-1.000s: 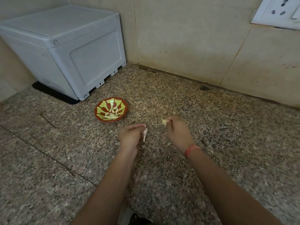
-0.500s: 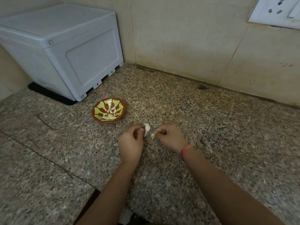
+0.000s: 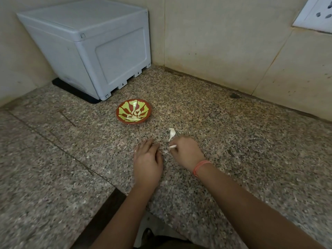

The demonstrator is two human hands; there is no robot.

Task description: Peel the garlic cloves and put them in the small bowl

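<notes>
- I can read no word, brand, label or number anywhere in front of me.
- The pale grey plastic box point(image 3: 93, 47) in the corner has a few small dark marks along its lower edge. They are too small for me to make out.
- The white plastic wall socket plate point(image 3: 316, 15) at the top right shows me only its pin holes.
</notes>
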